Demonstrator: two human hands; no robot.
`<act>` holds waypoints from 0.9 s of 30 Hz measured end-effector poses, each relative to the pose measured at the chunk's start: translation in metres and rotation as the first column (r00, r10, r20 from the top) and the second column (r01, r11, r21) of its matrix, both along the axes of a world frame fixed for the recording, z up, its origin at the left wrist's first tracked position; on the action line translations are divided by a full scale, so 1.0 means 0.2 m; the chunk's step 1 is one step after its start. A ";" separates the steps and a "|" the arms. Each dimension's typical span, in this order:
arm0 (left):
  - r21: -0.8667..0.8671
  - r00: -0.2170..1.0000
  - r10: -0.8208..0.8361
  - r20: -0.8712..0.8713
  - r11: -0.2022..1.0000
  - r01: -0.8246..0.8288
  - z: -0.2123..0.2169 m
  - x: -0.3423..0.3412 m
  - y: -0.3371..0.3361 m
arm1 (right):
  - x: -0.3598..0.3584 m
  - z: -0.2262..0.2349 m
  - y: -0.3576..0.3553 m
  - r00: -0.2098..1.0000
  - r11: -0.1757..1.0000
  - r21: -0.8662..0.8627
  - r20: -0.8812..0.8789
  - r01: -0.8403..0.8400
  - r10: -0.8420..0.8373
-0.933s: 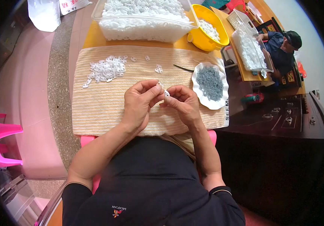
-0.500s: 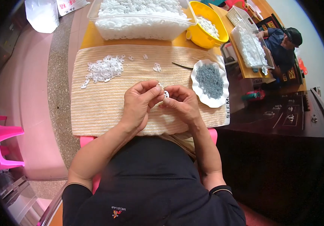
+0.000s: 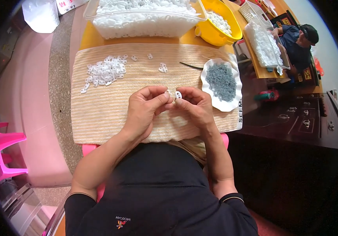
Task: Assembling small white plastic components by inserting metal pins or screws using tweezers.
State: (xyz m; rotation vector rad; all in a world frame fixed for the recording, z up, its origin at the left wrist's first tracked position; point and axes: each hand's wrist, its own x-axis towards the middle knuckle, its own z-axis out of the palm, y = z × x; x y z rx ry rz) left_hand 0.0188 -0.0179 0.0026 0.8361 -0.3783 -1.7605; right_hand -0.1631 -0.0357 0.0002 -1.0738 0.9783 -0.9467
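Above the striped towel (image 3: 110,126), my two hands are close together with a narrow gap between their fingertips. My right hand (image 3: 197,109) pinches a small oval white plastic piece with holes (image 3: 178,95) between thumb and forefinger. The thumb and forefinger of my left hand (image 3: 146,107) close on a small whitish piece (image 3: 169,93), mostly hidden. Left of the hands lies a loose pile of white plastic pieces with holes (image 3: 105,71). A few stray pieces (image 3: 163,67) rest just beyond my hands. To the right, a scalloped white plate (image 3: 232,105) holds many small grey-blue parts (image 3: 220,82).
A thin black stick-like tool (image 3: 191,65) lies by the plate. Beyond the towel stand a clear bin of white pieces (image 3: 137,26) and a yellow basin (image 3: 231,37). A co-worker (image 3: 297,45) sits far right. Pink stools (image 3: 8,139) are at left.
My hands have drawn slightly apart, the right one moving rightward with the white oval piece. The whole view has shifted a little. The pile and plate look the same.
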 end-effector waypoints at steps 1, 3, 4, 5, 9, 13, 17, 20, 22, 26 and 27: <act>-0.004 1.000 -0.010 0.003 1.000 0.010 0.00 0.00 0.00 | 0.00 0.00 0.00 1.000 1.000 0.004 0.001 0.000 0.000; -0.002 1.000 -0.022 0.003 1.000 0.022 -0.01 0.00 -0.01 | -0.01 -0.01 0.00 0.999 1.000 0.029 0.035 0.012 -0.013; -0.004 0.999 -0.033 0.002 0.999 0.033 -0.01 0.00 -0.01 | -0.01 -0.01 0.00 0.999 0.999 0.033 0.035 0.013 -0.014; 0.001 0.999 -0.033 0.002 0.999 0.033 -0.01 0.01 -0.01 | -0.01 -0.01 0.00 0.999 0.999 0.034 0.048 0.015 -0.017; 0.008 0.996 -0.075 0.039 0.997 0.075 0.00 0.01 -0.02 | -0.01 -0.01 -0.01 0.999 0.998 0.054 0.044 0.016 -0.018; 0.054 0.988 -0.138 0.072 0.989 0.135 -0.01 0.02 -0.03 | -0.01 -0.01 -0.02 0.997 0.997 0.076 0.074 0.017 -0.023; 0.079 0.986 -0.148 0.073 0.987 0.142 0.00 0.02 -0.03 | -0.02 -0.02 -0.02 0.998 0.998 0.065 0.060 0.016 -0.020; 0.073 0.984 -0.155 0.089 0.986 0.148 -0.01 0.02 -0.03 | -0.02 -0.01 -0.02 0.998 0.998 0.062 0.065 0.011 -0.015; 0.067 0.981 -0.166 0.098 0.985 0.160 -0.01 0.01 -0.03 | -0.02 -0.01 -0.02 0.998 0.998 0.062 0.065 0.010 -0.014; 0.075 0.981 -0.168 0.101 0.984 0.161 -0.01 0.02 -0.03 | -0.02 -0.03 -0.02 0.998 0.998 0.056 0.063 0.001 -0.004; 0.078 0.980 -0.173 0.098 0.983 0.165 -0.01 0.02 -0.03 | -0.02 -0.03 -0.02 0.998 0.998 0.057 0.058 0.001 -0.004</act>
